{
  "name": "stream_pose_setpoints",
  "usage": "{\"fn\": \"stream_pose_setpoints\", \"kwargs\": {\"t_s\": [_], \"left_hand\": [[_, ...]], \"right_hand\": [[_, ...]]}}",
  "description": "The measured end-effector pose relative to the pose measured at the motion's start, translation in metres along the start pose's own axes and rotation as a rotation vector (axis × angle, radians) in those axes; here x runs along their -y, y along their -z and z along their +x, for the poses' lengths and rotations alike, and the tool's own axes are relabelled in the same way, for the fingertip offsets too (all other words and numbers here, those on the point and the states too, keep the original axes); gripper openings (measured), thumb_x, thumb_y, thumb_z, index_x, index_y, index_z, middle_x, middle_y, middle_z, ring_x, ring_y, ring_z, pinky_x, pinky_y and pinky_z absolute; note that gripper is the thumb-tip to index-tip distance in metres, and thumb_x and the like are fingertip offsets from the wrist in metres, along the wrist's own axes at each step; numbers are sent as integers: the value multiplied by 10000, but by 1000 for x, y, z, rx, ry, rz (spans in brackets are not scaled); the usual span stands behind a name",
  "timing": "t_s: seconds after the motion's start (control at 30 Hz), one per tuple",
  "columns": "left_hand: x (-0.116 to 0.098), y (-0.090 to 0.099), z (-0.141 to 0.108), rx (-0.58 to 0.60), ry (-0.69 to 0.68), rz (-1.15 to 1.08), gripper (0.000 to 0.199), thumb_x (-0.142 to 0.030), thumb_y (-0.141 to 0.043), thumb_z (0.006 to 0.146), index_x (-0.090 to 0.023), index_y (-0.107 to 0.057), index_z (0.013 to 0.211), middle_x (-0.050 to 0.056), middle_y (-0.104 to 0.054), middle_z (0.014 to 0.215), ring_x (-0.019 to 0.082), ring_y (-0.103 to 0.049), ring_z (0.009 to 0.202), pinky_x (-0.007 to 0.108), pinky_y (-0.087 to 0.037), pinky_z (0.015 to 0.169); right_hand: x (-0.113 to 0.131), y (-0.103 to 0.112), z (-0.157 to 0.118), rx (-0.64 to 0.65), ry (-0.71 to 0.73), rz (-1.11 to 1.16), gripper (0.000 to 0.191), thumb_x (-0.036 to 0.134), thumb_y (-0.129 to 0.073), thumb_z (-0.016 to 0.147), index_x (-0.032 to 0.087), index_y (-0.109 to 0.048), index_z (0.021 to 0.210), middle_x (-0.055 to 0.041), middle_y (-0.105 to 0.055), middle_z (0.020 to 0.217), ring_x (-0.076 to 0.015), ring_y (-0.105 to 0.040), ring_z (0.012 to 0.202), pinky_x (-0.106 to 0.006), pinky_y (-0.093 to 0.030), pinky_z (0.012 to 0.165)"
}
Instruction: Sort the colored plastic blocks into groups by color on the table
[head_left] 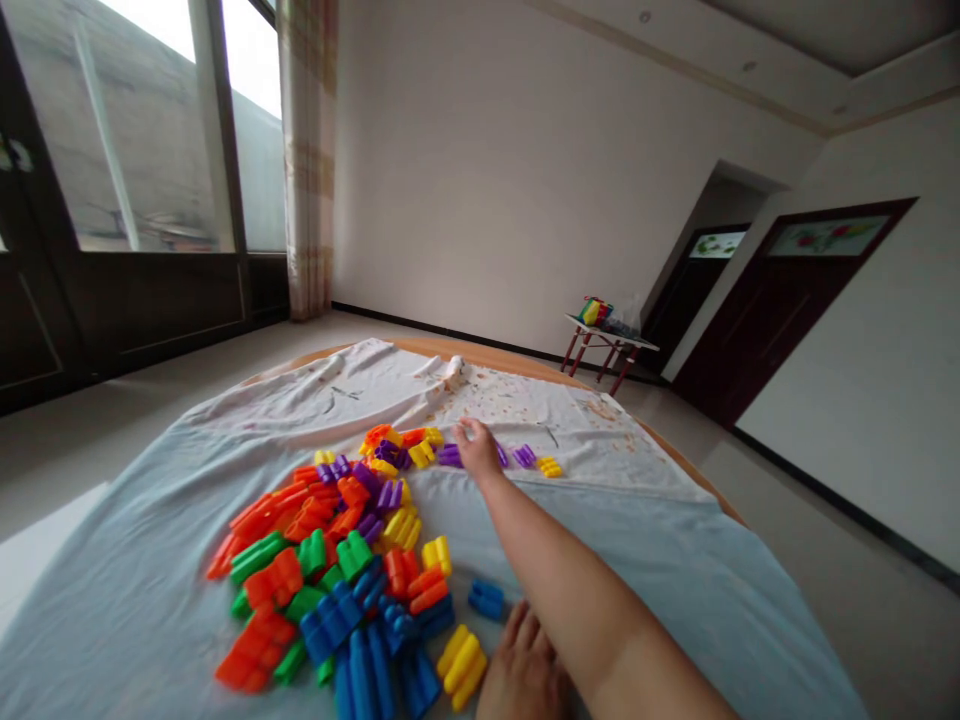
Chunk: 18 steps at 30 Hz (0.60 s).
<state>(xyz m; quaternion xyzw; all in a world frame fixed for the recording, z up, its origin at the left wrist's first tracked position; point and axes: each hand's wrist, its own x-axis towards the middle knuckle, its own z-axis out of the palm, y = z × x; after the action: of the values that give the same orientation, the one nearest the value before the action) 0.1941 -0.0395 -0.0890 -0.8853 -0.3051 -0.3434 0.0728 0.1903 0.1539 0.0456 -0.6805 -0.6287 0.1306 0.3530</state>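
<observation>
My right hand reaches across the cloth among purple plastic building blocks, fingers slightly apart, with nothing visible between them. One purple block lies just left of it. Another purple block and a yellow block are to its right. My left hand rests flat near the front, partly covered by my right forearm. Beside its fingers are a blue block and a yellow block. A large heap of orange, green, blue, purple and yellow blocks spreads to the left.
The round table is draped with a light blue and white patterned cloth, wrinkled at its far side. Beyond stands a small side table bearing a colourful bag. Windowed doors are at left, dark red doors at right.
</observation>
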Motion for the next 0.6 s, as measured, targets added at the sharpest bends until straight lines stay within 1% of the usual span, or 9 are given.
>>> {"fn": "stream_pose_setpoints", "kwargs": {"t_s": [0.07,0.13,0.17,0.2,0.27,0.3,0.37,0.47,0.6], "left_hand": [[4,-3,0,-10,-31,12,400,-324,-472,835,-308,-506,1233,-6,-599,1201,171,-535,1068,324,-384,987],[6,-8,-2,-10,-57,27,370,-370,-463,843,-304,-531,1201,7,-595,1204,175,-530,1079,331,-377,993],[7,-11,-3,-11,-68,33,358,-377,-458,846,-301,-542,1185,11,-598,1198,176,-530,1078,336,-373,997],[8,-14,-4,-10,-76,38,349,-376,-455,848,-298,-550,1175,14,-601,1190,177,-531,1075,341,-367,1003],[10,-19,-5,-11,-90,40,347,-364,-454,848,-294,-552,1173,15,-609,1173,179,-535,1067,352,-355,1017],[10,-20,-6,-12,-96,38,354,-354,-457,846,-294,-546,1183,15,-613,1163,181,-537,1062,355,-351,1022],[11,-22,-4,-8,-107,16,383,-326,-463,842,-295,-524,1218,13,-624,1141,182,-544,1045,355,-359,1020],[11,-19,3,53,-86,-102,395,-298,-476,832,-295,-528,1224,10,-648,1087,186,-563,998,348,-424,956],[7,-5,11,222,94,-374,273,-302,-522,827,-268,-618,1079,34,-662,1003,190,-577,935,354,-492,846]], "right_hand": [[-39,34,15,-83,-152,-110,374,306,-436,867,147,-575,1176,-132,-554,1245,-246,-452,1193,-361,-346,984],[-75,60,23,-116,-311,-212,424,332,-417,855,134,-553,1204,-187,-514,1270,-316,-443,1183,-458,-350,943],[-89,67,24,-109,-382,-254,448,361,-411,849,130,-550,1207,-207,-525,1244,-341,-461,1154,-490,-367,901],[-99,70,25,-91,-433,-288,464,387,-403,846,133,-556,1202,-214,-548,1204,-348,-487,1120,-494,-382,866],[-109,65,25,-39,-487,-335,479,438,-391,840,155,-576,1178,-202,-588,1135,-341,-527,1063,-478,-402,817],[-108,58,25,-11,-490,-348,479,462,-386,838,174,-588,1163,-187,-600,1115,-334,-536,1050,-467,-404,808],[-97,39,26,38,-461,-356,480,512,-389,828,215,-604,1138,-154,-606,1119,-331,-528,1061,-462,-399,813],[-67,5,29,98,-370,-344,467,555,-427,799,256,-616,1104,-112,-602,1142,-334,-495,1100,-472,-380,846],[-22,-35,22,167,-230,-316,458,558,-455,790,257,-607,1100,-98,-594,1159,-327,-479,1114,-480,-369,871]]}}
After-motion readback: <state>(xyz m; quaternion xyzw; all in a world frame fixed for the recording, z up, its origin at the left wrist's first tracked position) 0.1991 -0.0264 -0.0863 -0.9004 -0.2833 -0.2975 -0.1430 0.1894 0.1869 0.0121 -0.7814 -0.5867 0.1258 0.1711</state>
